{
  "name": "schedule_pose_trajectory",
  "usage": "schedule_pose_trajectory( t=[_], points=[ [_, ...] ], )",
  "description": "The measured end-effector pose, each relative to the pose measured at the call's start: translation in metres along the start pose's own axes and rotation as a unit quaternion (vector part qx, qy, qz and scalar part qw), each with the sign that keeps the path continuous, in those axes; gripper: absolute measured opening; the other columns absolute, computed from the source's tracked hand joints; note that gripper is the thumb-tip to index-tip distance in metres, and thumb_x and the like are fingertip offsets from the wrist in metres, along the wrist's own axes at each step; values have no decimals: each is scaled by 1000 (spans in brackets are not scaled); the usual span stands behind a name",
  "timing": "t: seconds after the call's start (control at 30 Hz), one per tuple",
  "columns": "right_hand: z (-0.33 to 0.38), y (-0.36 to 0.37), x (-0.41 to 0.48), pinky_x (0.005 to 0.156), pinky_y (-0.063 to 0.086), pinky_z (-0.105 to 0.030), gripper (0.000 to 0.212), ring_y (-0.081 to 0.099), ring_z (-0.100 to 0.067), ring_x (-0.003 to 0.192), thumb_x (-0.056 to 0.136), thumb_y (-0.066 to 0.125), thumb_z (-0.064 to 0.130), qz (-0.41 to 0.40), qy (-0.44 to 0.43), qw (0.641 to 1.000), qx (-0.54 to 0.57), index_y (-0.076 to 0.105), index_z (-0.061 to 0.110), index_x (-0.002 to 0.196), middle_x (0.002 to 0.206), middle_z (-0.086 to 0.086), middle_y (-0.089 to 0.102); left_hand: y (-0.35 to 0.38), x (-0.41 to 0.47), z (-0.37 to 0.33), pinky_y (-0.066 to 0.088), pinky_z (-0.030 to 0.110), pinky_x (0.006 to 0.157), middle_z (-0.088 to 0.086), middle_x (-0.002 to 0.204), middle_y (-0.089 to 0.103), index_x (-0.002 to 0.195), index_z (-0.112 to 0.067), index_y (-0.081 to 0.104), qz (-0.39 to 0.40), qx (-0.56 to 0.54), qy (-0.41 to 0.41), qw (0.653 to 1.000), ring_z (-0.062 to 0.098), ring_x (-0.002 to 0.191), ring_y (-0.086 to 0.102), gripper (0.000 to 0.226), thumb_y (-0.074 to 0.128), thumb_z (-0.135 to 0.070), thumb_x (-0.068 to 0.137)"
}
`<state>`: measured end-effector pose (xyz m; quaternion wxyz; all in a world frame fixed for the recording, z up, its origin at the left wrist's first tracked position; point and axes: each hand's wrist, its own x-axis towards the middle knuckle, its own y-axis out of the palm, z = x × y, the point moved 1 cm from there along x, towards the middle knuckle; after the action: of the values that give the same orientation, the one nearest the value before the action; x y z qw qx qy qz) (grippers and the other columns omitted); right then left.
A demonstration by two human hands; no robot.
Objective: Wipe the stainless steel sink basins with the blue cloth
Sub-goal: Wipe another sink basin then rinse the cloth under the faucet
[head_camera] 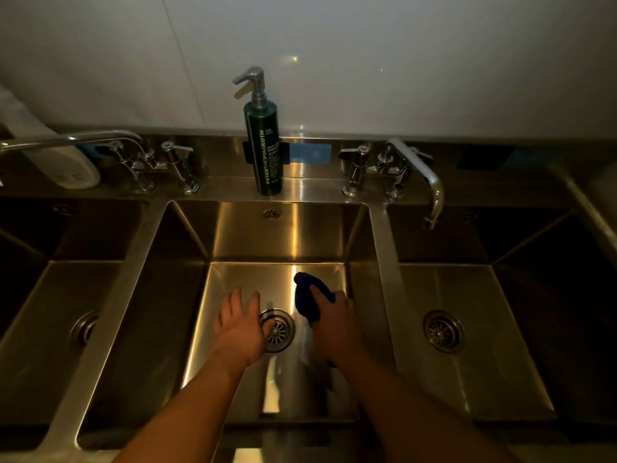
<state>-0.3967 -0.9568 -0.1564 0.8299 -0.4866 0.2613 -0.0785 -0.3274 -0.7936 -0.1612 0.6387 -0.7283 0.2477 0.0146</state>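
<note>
The left grip [240, 329] is released: fingers straight and spread, palm down, low in the middle basin [283, 235], thumb at the left rim of the drain [278, 330]. Just right of the drain, the right grip [335, 324] clenches the bunched blue cloth [309, 295] on the basin floor. The cloth's long axis runs near to far, its free end pointing toward the far wall.

Pump bottle [265, 145]: dark green with a silver pump, upright on the back ledge [310, 190].
Left tap [133, 155]: chrome, two lever handles, spout swung left.
Right tap [400, 168]: chrome, spout angled right and curving down.
Blue label [312, 153]: just right of the bottle.
Wall [367, 61]: white panels.
</note>
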Motion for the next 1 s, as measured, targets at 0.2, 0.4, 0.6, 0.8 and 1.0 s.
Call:
schedule_pose_trajectory(
  t=[0.2, 0.4, 0.6, 0.8, 1.0],
  points=[
    [-5, -36, -27, 99, 42, -38, 74, 37, -27, 125, 90, 61, 24, -85, -34, 995, 36, 20, 31, 152, 142, -10, 34, -18, -19, -33, 8, 49, 117, 10, 159, -1, 150, -25, 14, -23, -27, 36, 999, 31, 146, -3, 63, 33, -52, 97],
    [-19, -70, -54, 102, 40, -38, 72, 36, -26, 126, 91, 56, 21, -88, -20, 994, 62, 20, 34, 151, 141, -8, 32, -31, -40, -63, 5, 49, 117, 10, 159, -5, 151, -25, 11, -17, -28, 75, 997, 29, 147, -8, 63, 29, -53, 98],
    [-39, -93, -80, 102, 41, -38, 71, 34, -25, 128, 91, 56, 17, -118, -45, 990, 64, 21, 35, 151, 141, -6, 33, -36, -57, -98, 4, 50, 117, 9, 160, -6, 151, -26, 11, -18, -20, 106, 994, 30, 146, -9, 63, 27, -55, 97],
    [-81, -121, -94, 101, 41, -36, 71, 32, -22, 127, 92, 55, 17, -166, -62, 982, 61, 20, 35, 151, 142, -3, 31, -35, -70, -154, 2, 50, 117, 9, 160, -4, 150, -29, 12, -42, -21, 130, 990, 30, 147, -9, 62, 27, -57, 97],
    [-165, -146, -108, 100, 41, -36, 72, 31, -23, 127, 92, 54, 16, -180, -41, 982, 42, 19, 35, 151, 144, -5, 31, -27, -84, -223, 7, 50, 117, 10, 160, -2, 151, -28, 13, -71, -24, 123, 990, 30, 147, -5, 63, 28, -57, 96]
  ],
)
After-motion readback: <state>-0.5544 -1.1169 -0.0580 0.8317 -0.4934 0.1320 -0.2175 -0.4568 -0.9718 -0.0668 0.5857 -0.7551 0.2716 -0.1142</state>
